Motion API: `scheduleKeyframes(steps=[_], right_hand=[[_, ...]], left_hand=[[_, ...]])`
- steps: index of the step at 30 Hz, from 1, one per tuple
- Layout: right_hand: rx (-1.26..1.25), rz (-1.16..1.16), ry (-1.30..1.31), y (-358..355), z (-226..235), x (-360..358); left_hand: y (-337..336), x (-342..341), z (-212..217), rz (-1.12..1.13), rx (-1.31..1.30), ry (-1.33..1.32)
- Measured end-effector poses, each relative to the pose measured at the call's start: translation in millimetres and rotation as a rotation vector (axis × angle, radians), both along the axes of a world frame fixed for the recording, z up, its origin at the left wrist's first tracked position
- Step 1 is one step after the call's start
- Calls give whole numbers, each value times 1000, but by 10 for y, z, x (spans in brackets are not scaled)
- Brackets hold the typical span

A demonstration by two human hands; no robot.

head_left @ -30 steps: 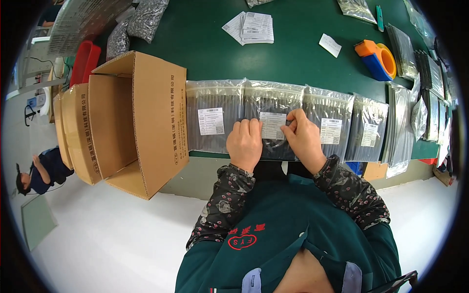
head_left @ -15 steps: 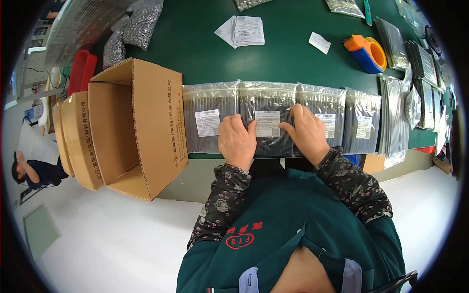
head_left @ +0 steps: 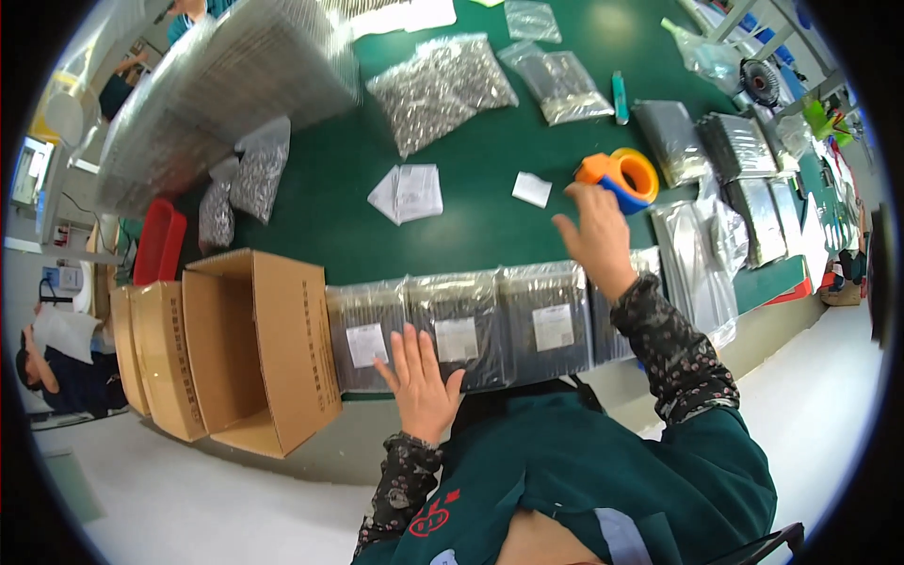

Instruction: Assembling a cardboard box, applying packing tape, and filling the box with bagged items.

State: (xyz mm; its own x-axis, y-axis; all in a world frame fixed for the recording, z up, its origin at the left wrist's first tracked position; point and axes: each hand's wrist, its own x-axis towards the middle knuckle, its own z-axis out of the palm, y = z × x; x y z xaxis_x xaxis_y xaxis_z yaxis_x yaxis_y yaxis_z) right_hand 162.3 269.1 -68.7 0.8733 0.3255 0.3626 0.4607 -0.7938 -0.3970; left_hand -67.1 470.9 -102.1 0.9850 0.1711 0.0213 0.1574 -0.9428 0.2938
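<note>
Clear plastic bags of dark contents, each with a white label on those plainly seen, stand side by side along the table's near edge. My left hand (head_left: 422, 386) lies with fingers spread over the leftmost bag (head_left: 363, 311) and the second bag (head_left: 454, 299). Further right, my right hand (head_left: 600, 235) reaches over the row, its thumb apart from its fingers. Its fingertips are at the orange and blue tape dispenser (head_left: 595, 169) with a yellow roll; whether they touch it I cannot tell. The third bag (head_left: 546, 290) is between my hands, and my right arm partly hides the fourth.
An open cardboard box (head_left: 299, 348) stands left of the row, beside flatter boxes. Beyond are paper slips (head_left: 418, 191), a large bag of small metallic parts (head_left: 443, 89), a red bin (head_left: 160, 240) and a teal cutter (head_left: 620, 97). More plastic bags (head_left: 692, 259) lie at right.
My right hand has left the second bag and moved up and right to the tape dispenser. My left hand has spread its fingers over the bags. The view has shifted, showing more of the far table.
</note>
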Motion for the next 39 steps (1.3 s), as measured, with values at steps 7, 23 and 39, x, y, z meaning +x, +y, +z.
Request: scheduleKeyframes(steps=[7,23,39], right_hand=[[-317,-213,205,-857,-548,676],[376,706,433,-834,984,-397],[80,701,290,-1018,1062,-459]], left_hand=[[-72,390,313,36,0,-170],[-412,1363,1506,-241,-1019,205],[-103,1102,1021,213,-980,-277]])
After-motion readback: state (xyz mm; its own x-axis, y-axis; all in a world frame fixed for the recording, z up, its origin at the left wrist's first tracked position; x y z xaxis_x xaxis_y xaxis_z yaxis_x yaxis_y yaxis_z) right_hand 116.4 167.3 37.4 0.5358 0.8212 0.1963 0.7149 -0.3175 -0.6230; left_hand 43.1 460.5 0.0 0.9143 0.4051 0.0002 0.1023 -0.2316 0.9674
